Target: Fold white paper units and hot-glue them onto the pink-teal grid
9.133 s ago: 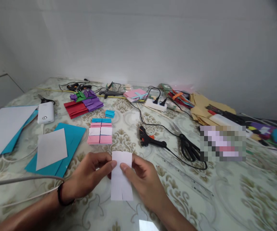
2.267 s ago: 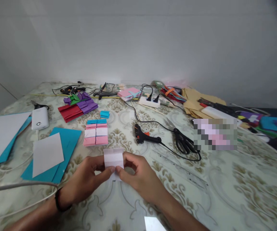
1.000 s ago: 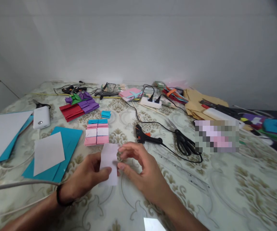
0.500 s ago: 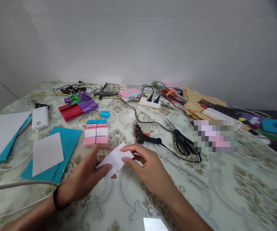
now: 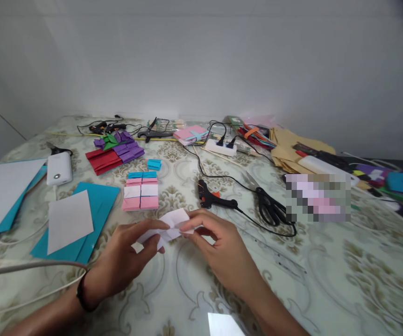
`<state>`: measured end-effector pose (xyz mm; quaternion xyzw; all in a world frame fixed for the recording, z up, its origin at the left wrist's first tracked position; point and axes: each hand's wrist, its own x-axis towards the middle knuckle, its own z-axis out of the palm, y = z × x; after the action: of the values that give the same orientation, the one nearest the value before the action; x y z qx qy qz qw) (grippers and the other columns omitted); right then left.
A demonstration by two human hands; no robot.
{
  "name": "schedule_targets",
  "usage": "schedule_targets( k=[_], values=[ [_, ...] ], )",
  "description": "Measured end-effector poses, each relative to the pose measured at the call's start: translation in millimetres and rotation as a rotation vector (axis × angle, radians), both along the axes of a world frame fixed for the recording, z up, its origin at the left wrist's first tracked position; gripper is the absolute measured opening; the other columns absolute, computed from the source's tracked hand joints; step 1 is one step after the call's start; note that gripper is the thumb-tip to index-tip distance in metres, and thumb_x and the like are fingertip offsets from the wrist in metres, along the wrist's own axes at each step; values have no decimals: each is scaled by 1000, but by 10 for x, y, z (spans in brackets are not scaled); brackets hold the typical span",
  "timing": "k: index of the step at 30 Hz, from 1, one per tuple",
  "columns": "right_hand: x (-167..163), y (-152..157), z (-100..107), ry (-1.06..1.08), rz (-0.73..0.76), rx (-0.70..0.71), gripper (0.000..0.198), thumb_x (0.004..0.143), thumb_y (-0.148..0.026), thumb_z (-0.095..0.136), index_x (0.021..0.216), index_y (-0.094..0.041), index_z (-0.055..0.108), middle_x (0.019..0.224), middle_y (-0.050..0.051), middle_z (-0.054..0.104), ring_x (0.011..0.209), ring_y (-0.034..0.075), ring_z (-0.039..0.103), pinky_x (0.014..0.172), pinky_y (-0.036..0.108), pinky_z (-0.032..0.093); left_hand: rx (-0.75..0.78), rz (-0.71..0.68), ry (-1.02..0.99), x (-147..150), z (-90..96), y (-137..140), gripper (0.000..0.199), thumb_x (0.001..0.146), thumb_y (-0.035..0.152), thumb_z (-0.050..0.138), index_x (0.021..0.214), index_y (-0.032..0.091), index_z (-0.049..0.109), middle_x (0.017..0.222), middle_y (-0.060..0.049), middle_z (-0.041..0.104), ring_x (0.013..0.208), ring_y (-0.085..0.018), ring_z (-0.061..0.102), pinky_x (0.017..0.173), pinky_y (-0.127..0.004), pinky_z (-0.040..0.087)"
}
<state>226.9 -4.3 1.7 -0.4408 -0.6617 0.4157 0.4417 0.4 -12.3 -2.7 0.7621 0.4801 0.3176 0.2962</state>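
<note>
Paper: a small folded white paper [image 5: 173, 223] held just above the table [image 5: 327, 280], near the front edge and a little left of centre.
Left hand: the left hand [image 5: 124, 259] pinches the paper's left end between thumb and fingers; a dark band sits on the wrist.
Right hand: the right hand [image 5: 222, 249] grips the paper's right end with thumb and forefinger, the other fingers curled under.
Pink stack: pink, white and blue folded pieces [image 5: 141, 190] lie in rows just beyond the hands.
Glue gun: a black glue gun [image 5: 217, 199] lies to the right of the stack, its cord running far to a power strip [image 5: 221, 148].
Scissors: black scissors [image 5: 269, 205] lie right of the glue gun.
Blue sheets: blue sheets [image 5: 99, 205] with a white sheet [image 5: 70, 220] on top lie at the left.
Power bank: a white power bank [image 5: 59, 168] sits far left.
Far pieces: red and purple folded pieces [image 5: 115, 154] lie beyond the stack.
</note>
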Motion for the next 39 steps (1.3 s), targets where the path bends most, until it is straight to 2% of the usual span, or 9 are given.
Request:
schedule_targets(
  k=[4, 11, 16, 21, 25, 27, 32, 35, 39],
  values=[
    [-8, -12, 28, 2, 35, 11, 24, 92, -5, 62, 90, -25, 74, 105, 0, 73, 96, 14, 70, 78, 22, 55, 34, 13, -4, 12, -17, 6, 28, 94, 14, 61, 114, 29, 75, 81, 7, 82, 69, -12, 75, 63, -19, 55],
    [-33, -10, 19, -71, 84, 28, 17, 92, -9, 72, 97, -26, 74, 99, -1, 71, 89, 14, 69, 81, 23, 56, 54, 24, 12, 37, -26, 1, 17, 91, 18, 67, 98, 26, 80, 87, 3, 84, 71, -15, 77, 63, -21, 56],
    [-59, -28, -45, -106, 91, 154, 23, 93, -5, 67, 98, -25, 77, 102, 2, 72, 96, 16, 72, 86, 26, 58, 3, 53, -7, 49, -3, 9, 16, 92, 23, 68, 101, 26, 81, 94, 2, 86, 78, -17, 80, 68, -22, 58],
    [-120, -77, -69, -153, 66, 299, 17, 92, -10, 71, 102, -23, 75, 107, 6, 71, 101, 19, 73, 91, 28, 60, -101, 83, -56, 49, 12, 25, 23, 99, 35, 62, 100, 24, 82, 96, -2, 86, 85, -20, 80, 72, -26, 59],
    [-167, -150, -50, -182, 57, 391, 13, 94, -17, 69, 106, -22, 73, 123, 10, 68, 115, 25, 69, 99, 37, 59, -125, 124, -98, 49, -23, 44, 14, 93, 32, 69, 93, 23, 80, 91, -1, 84, 80, -20, 77, 73, -27, 57],
    [-178, -185, -41, -152, 46, 402, 15, 95, -16, 66, 107, -24, 71, 128, 11, 66, 118, 25, 67, 101, 40, 59, -134, 146, -84, 48, -37, 49, 12, 92, 32, 68, 90, 22, 76, 83, 0, 81, 72, -18, 73, 67, -26, 55],
    [-202, -207, -65, 5, -39, 253, 43, 92, -15, 67, 131, -30, 57, 129, 8, 66, 118, 23, 67, 98, 39, 61, -8, 266, 14, 61, -45, 35, 15, 84, 29, 70, 88, 23, 57, 64, 7, 62, 53, -13, 56, 50, -22, 40],
    [-208, -165, -88, 37, -33, 96, 52, 93, -15, 66, 140, -31, 51, 131, 7, 67, 114, 21, 69, 93, 36, 63, 8, 218, 55, 81, -53, 18, 20, 84, 24, 67, 100, 24, 55, 71, 6, 68, 56, -14, 62, 53, -23, 43],
    [-168, -88, -99, -61, 46, -6, 53, 92, -11, 62, 141, -30, 55, 116, 3, 74, 95, 17, 73, 89, 35, 64, -27, 122, 83, 93, -72, 5, 35, 87, 20, 64, 121, 25, 54, 83, 2, 79, 67, -19, 73, 63, -27, 51]
  ],
)
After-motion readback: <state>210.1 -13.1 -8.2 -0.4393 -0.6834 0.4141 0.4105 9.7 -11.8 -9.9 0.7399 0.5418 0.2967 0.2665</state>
